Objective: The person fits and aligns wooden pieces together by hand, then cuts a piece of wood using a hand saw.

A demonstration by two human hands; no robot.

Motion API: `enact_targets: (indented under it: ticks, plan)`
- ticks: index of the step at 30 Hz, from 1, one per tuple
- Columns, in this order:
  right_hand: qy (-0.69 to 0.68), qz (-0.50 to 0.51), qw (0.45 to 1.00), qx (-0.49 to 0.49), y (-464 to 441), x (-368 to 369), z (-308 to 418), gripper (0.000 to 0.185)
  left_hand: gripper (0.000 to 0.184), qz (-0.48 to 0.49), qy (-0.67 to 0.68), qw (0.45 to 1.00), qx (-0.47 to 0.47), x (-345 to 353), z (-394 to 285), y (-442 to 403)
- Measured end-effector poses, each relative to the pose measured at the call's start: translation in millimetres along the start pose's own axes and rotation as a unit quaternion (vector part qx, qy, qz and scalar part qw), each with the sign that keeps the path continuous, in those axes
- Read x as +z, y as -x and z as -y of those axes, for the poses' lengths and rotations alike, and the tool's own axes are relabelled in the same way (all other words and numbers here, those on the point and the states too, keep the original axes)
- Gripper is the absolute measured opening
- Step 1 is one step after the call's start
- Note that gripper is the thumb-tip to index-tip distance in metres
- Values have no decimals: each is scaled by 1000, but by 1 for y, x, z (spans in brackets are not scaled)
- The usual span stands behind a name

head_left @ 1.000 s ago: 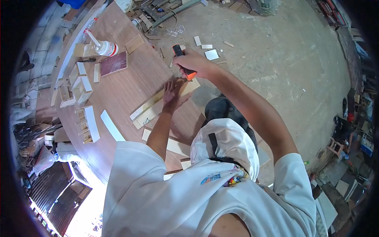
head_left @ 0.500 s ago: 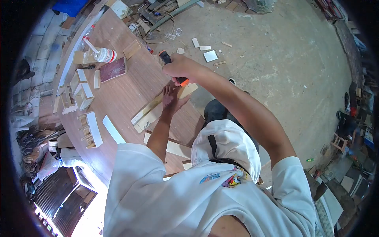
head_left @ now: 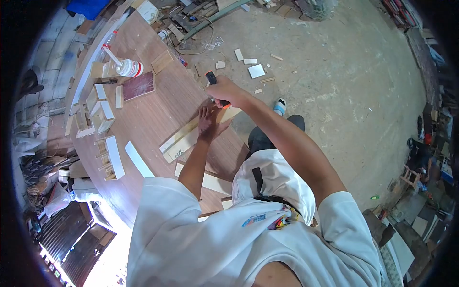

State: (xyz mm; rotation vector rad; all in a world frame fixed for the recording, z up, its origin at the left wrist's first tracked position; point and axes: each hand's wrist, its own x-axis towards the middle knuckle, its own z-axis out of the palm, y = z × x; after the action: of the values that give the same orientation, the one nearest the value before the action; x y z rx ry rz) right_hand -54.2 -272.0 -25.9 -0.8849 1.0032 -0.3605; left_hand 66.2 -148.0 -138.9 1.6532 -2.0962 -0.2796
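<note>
My right hand [head_left: 225, 91] is closed around a tool with a black-and-orange handle [head_left: 211, 78]. Its working end is hidden behind the hand. It stands over the far end of a pale wooden board [head_left: 179, 146] near the table's edge. My left hand [head_left: 208, 125] lies across this board and a narrow wooden strip [head_left: 174, 137] alongside it, its fingers on one side and the thumb on the other, gripping them against the tabletop.
On the brown table [head_left: 167, 103] stand a white glue bottle [head_left: 129, 68], a dark red block [head_left: 138, 86], small white-and-wood frames [head_left: 103, 116] and a white strip [head_left: 137, 158]. Another board [head_left: 210, 182] lies close to my body. Offcuts [head_left: 256, 71] are scattered over the concrete floor.
My right hand has shifted down and to the right with the tool, its elbow drawn in slightly. My left hand stays on the boards. A foot now shows beside the knee.
</note>
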Motion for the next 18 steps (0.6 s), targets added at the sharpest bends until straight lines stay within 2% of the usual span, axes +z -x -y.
enact_targets:
  ticks: [6, 9, 13, 15, 18]
  plan:
    - [-1, -5, 1000, -7, -8, -6, -1, 13, 55, -31, 6, 999, 14, 6, 5, 1]
    - [23, -12, 1000, 0, -4, -6, 5, 15, 54, 0, 23, 1000, -13, 6, 4, 2]
    - [15, -11, 1000, -13, -9, -9, -1, 15, 54, -7, 11, 1000, -13, 6, 4, 1]
    - [-13, 12, 1000, -16, -10, -17, -5, 15, 54, -40, -3, 999, 26, 10, 8, 1]
    - [-53, 36, 998, 6, -7, -32, -8, 14, 57, -44, -15, 998, 35, 14, 12, 1]
